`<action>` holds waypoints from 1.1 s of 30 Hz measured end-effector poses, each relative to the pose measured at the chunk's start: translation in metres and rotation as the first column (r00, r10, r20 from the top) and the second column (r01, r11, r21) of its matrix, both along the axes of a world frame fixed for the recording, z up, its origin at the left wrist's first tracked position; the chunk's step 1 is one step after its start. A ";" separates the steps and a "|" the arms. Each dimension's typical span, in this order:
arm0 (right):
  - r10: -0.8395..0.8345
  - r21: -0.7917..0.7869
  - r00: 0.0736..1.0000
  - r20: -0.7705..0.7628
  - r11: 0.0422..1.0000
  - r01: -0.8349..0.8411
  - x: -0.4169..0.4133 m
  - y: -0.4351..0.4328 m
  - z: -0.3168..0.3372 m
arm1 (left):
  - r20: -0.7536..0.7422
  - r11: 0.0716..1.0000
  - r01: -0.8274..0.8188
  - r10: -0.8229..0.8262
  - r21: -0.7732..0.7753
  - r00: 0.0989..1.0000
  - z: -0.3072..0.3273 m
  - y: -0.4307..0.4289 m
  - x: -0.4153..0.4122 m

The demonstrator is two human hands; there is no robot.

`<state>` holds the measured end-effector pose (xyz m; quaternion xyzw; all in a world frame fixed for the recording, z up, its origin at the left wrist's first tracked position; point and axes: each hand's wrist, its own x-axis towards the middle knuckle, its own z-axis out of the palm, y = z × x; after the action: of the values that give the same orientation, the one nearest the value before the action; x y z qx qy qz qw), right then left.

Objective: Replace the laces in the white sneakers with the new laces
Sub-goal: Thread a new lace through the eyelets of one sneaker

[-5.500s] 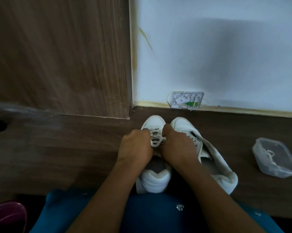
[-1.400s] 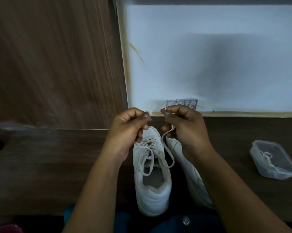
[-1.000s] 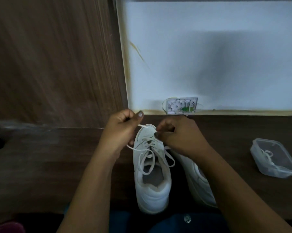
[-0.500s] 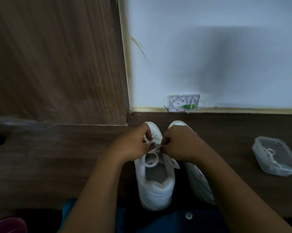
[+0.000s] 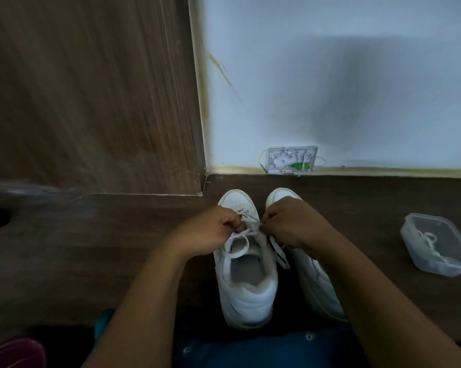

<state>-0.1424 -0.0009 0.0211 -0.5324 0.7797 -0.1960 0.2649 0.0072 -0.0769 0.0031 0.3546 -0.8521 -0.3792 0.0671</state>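
- Lowered since a second ago, now close over the sneaker (image 5: pixel 246 293) eyelets
- Left hand (image 5: pixel 210 233) and right hand (image 5: pixel 290 224) each pinching the lace (image 5: pixel 236 254), loop and loose end lying just below them

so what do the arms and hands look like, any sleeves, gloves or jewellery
Both are bare: the left hand and right hand wear no gloves, and no rings, watch or bracelet show. The left forearm and right forearm are uncovered to the frame edge, so no sleeve is visible. Below them is a blue garment with small round studs.
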 end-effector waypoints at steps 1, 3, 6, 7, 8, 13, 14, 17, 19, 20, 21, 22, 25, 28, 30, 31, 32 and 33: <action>-0.006 -0.002 1.000 0.009 1.000 0.006 0.000 0.000 0.000 | 0.012 1.000 0.000 0.000 -0.014 1.000 0.000 0.000 -0.001; -0.019 -0.007 1.000 0.023 1.000 0.020 0.000 0.000 -0.001 | 0.035 0.996 0.003 0.000 -0.091 0.999 -0.001 -0.001 -0.004; -0.018 0.000 1.000 0.003 1.000 0.018 -0.001 -0.002 -0.002 | 0.013 0.986 -0.033 0.036 -0.163 0.999 -0.001 0.001 -0.007; -0.014 0.002 1.000 -0.004 1.000 0.014 -0.001 -0.002 -0.002 | 0.026 0.981 -0.045 0.051 -0.189 0.998 0.001 0.004 -0.008; -0.010 0.004 1.000 -0.006 1.000 0.010 0.000 -0.002 -0.001 | 0.033 0.976 -0.050 0.058 -0.211 0.998 0.003 0.006 -0.008; 0.031 0.017 0.999 -0.035 0.999 -0.030 0.001 -0.001 0.003 | 0.194 0.946 -0.034 0.101 -0.323 0.976 0.011 0.013 -0.009; 0.051 0.016 0.997 -0.065 0.999 -0.050 0.001 -0.001 0.004 | 0.210 0.929 -0.032 0.117 -0.370 0.971 0.012 0.014 -0.011; 0.078 0.005 0.988 -0.131 0.997 -0.078 0.002 -0.002 0.004 | 0.258 0.901 -0.018 0.143 -0.434 0.956 0.009 0.019 -0.017; 0.050 -0.012 0.990 -0.130 0.999 -0.052 0.002 -0.002 0.002 | 0.287 0.895 0.008 0.134 -0.447 0.949 0.007 0.021 -0.019; 0.033 -0.015 0.992 -0.119 0.999 -0.035 0.002 -0.001 0.002 | 0.285 0.899 0.009 0.130 -0.438 0.950 0.006 0.022 -0.019; 0.028 -0.015 0.994 -0.109 0.999 -0.029 0.001 -0.002 0.001 | 0.274 0.904 0.005 0.124 -0.427 0.954 0.006 0.022 -0.018; 0.026 -0.006 0.995 -0.096 1.000 -0.026 0.001 -0.002 0.000 | 0.258 0.911 -0.001 0.118 -0.412 0.959 0.007 0.022 -0.016; 0.023 0.024 0.999 -0.032 0.999 -0.022 0.001 -0.002 0.000 | 0.193 0.938 -0.020 0.092 -0.346 0.977 0.007 0.020 -0.011; 0.042 0.007 0.995 -0.095 0.999 -0.041 0.001 -0.004 -0.001 | 0.140 0.945 -0.055 0.106 -0.324 0.985 0.007 0.018 -0.009; 0.058 -0.019 0.993 -0.106 0.998 -0.060 0.001 -0.004 -0.001 | 0.102 0.939 -0.106 0.147 -0.329 0.984 0.005 0.018 -0.009; 0.052 -0.052 0.996 -0.076 0.997 -0.056 0.001 -0.003 0.000 | 0.080 0.937 -0.131 0.166 -0.325 0.983 0.005 0.019 -0.009; 0.047 -0.079 0.998 -0.033 0.996 -0.049 0.002 -0.002 0.000 | 0.050 0.939 -0.156 0.180 -0.305 0.982 0.005 0.019 -0.009; 0.075 -0.093 0.997 -0.022 0.993 -0.077 0.003 -0.001 0.000 | 0.014 0.947 -0.185 0.195 -0.263 0.981 0.005 0.019 -0.008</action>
<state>-0.1390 -0.0015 0.0215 -0.5753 0.7512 -0.2173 0.2397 -0.0006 -0.0584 0.0076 0.4306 -0.8576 -0.2484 0.1322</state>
